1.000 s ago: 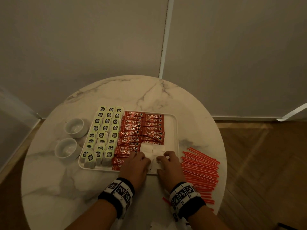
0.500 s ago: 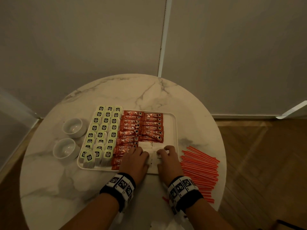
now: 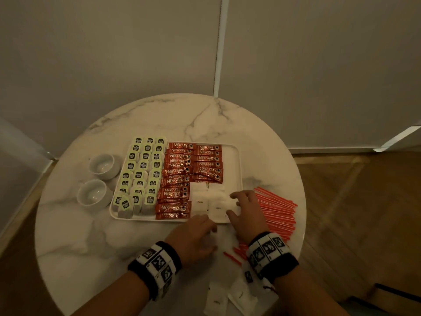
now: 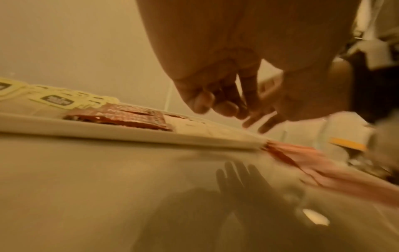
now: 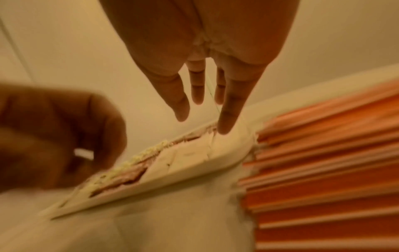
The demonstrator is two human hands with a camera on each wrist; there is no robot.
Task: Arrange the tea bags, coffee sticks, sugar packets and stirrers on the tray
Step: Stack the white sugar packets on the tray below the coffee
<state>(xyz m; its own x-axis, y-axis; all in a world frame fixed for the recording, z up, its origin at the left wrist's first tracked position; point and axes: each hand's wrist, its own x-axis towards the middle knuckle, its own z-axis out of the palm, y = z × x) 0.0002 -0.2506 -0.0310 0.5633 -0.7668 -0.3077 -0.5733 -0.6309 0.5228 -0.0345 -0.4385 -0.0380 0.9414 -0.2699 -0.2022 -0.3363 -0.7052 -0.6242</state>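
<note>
A white tray [image 3: 237, 160] on the round marble table holds green tea bags [image 3: 141, 172] at its left and red coffee sticks [image 3: 180, 179] in the middle. White sugar packets [image 3: 205, 199] lie at its near right. My right hand [image 3: 243, 208] is over that corner with its fingers [image 5: 224, 119] straight, one tip touching a packet. My left hand [image 3: 196, 233] hovers over the table just off the tray's near rim [image 4: 129, 134]. Its fingers [image 4: 215, 102] are loosely curled and hold nothing that I can see. A heap of red stirrers [image 3: 275, 208] lies on the table right of the tray.
Two white cups [image 3: 103, 166] [image 3: 93, 195] stand left of the tray. A few loose sugar packets [image 3: 218, 299] lie at the table's near edge, and a few stray stirrers [image 3: 232, 258] lie between my wrists. Behind the table is a wall.
My left hand has drawn back off the sugar packets to just in front of the tray. My right hand has stayed on the packets and shifted slightly right.
</note>
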